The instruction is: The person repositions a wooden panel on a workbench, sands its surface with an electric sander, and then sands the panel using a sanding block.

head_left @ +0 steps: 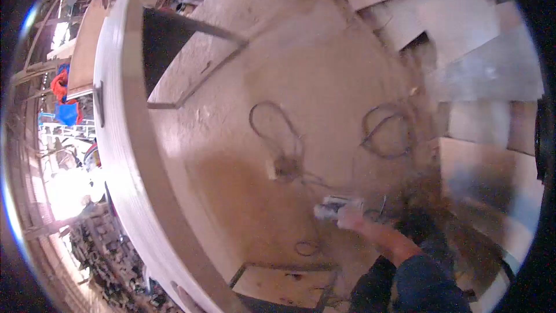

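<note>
My right hand (352,218) reaches in from the lower right in a dark sleeve. It is closed on a blurred white-and-grey object (330,207), low over the dusty floor. A long pale wooden board (124,133) stands large along the left. At its bottom edge, a blurred skin-coloured shape looks like part of my left hand (185,298); its fingers cannot be made out. A small box with cables (285,168) lies on the floor, left of and beyond my right hand.
Looped cable (387,133) lies on the floor to the right. Pale panels (486,168) line the right side. A dark-edged panel (284,284) is at the bottom. Wood scraps (110,249) are heaped at the lower left, beyond the board.
</note>
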`<state>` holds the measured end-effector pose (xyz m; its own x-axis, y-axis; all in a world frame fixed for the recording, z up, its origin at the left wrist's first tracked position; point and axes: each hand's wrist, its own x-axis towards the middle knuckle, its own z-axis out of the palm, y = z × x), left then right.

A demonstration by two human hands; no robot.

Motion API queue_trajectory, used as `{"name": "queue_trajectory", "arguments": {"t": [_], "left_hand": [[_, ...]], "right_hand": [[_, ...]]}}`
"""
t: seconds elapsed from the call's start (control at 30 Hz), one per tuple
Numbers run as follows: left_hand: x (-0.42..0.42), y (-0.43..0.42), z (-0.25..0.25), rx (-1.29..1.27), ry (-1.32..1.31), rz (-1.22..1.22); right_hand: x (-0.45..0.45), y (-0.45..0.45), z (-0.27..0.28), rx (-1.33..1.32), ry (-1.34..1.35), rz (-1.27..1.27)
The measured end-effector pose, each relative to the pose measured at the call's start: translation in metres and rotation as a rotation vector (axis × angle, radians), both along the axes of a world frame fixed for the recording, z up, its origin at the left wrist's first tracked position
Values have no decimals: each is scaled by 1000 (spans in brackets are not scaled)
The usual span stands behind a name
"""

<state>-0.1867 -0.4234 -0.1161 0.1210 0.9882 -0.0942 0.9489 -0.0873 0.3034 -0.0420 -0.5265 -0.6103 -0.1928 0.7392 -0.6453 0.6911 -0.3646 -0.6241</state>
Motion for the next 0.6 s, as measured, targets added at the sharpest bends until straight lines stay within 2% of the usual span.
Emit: {"name": "queue_trajectory", "arguments": {"t": [0.03,0.1,0.17,0.2,0.23,0.27,0.33,0.37,0.4,0.47,0.5,0.53,0.6], "left_hand": [[-1,-3,4,-6,-51,27],[-8,-7,12,-22,-182,67],[-32,4,18,33,111,-196],[-43,4,19,77,44,-179],[-48,3,17,100,149,-221],[-40,6,15,126,261,-253],[-20,7,25,127,260,-182],[-16,5,26,72,307,-145],[-11,7,28,121,279,-117],[-9,-5,34,243,268,-141],[3,-7,57,268,254,-113],[18,-9,91,140,160,-53],[18,-18,109,15,57,8]], "right_hand": [[14,-6,26,12,-24,-4],[51,-24,119,215,179,-429],[96,-46,210,297,262,-562],[117,-51,252,269,228,-528],[139,-56,295,242,194,-492],[157,-55,323,218,172,-477],[170,-97,309,109,601,-924],[181,-121,293,195,332,-771],[194,-128,289,287,64,-625],[201,-139,245,757,-801,-196],[211,-149,286,520,-264,-534],[216,-138,333,347,5,-768],[218,-132,389,296,135,-889]]}}
